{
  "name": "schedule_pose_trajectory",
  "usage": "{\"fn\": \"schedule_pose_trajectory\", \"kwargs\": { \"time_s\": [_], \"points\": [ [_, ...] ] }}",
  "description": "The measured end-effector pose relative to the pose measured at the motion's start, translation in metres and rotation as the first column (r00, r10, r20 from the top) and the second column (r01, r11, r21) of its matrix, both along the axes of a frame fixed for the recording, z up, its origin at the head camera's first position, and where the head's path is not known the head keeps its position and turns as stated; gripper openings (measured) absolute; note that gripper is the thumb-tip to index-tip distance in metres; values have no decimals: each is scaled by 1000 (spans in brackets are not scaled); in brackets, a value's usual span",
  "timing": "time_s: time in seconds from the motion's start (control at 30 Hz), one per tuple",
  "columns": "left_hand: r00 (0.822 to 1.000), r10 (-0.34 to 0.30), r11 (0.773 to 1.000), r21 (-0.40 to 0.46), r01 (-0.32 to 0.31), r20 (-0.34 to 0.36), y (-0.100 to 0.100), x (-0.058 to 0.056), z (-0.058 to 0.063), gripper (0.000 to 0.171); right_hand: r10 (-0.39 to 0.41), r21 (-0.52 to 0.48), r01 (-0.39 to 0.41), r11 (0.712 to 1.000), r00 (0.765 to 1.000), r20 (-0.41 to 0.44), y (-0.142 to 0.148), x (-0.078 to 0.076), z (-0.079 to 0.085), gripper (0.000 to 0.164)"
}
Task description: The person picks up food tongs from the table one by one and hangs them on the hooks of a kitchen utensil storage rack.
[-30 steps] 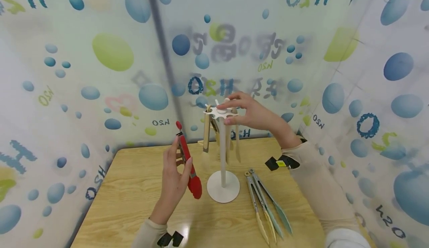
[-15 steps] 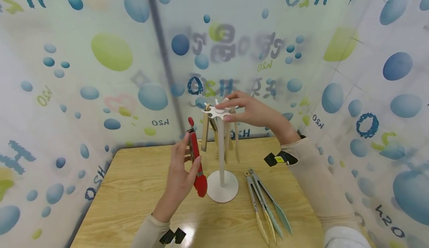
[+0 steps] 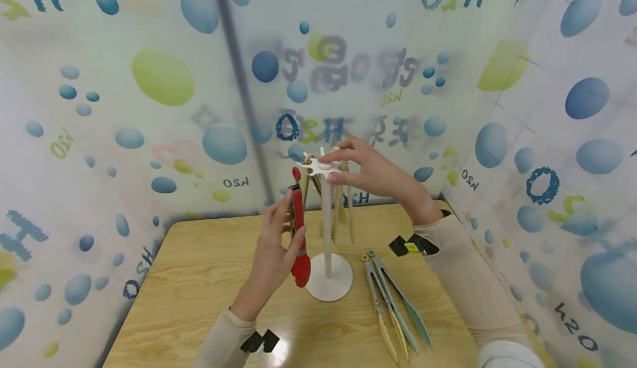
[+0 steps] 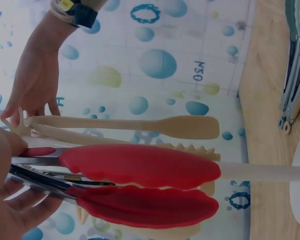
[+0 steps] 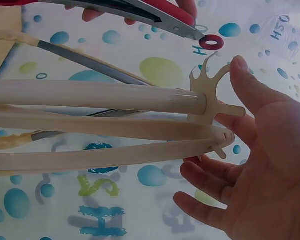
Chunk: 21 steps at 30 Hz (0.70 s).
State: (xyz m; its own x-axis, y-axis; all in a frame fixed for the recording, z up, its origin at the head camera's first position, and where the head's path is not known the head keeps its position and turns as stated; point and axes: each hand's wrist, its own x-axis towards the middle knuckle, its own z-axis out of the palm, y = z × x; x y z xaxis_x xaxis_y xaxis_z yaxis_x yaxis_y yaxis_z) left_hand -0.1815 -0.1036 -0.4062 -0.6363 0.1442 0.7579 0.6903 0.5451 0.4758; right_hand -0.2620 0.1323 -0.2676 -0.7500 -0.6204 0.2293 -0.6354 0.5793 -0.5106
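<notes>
My left hand (image 3: 272,241) grips red-headed kitchen tongs (image 3: 301,263) by their handles, heads pointing down. They hang upright just left of the white utensil stand (image 3: 327,219). In the left wrist view both scalloped red tong heads (image 4: 145,165) are a little apart. The red pull ring (image 5: 211,42) is close to the stand's hooks in the right wrist view. My right hand (image 3: 370,172) holds the hooked top (image 5: 205,102) of the stand, thumb on one hook and fingers on the far side. Beige utensils hang from it, among them a spatula (image 4: 190,127).
Two more tongs, one with cream heads (image 3: 387,337) and one with mint heads (image 3: 420,324), lie on the wooden table (image 3: 199,290) right of the stand's round base (image 3: 340,285). A patterned curtain (image 3: 164,75) closes off the back and sides.
My left hand has carried the red tongs rightward and slightly up, close to the stand, turning them more upright. The right hand stays on the stand's top.
</notes>
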Motion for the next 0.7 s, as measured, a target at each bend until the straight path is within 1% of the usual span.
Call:
{"fn": "schedule_pose_trajectory", "kwargs": {
  "time_s": [0.17, 0.37, 0.7],
  "points": [
    [1000, -1, 1000, -18, 1, 16, 2, -1, 2, 79, -42, -17, 42, 999, 999, -8, -1, 7, -2, 48],
    [999, -7, 1000, -22, 7, 31, 4, -1, 4, 78, -52, -50, 50, 998, 998, -46, -3, 12, -3, 46],
    [1000, -10, 999, -35, 10, 23, 5, -1, 6, 77, -114, -81, 111, 991, 993, -38, -9, 23, -5, 49]
  ]
}}
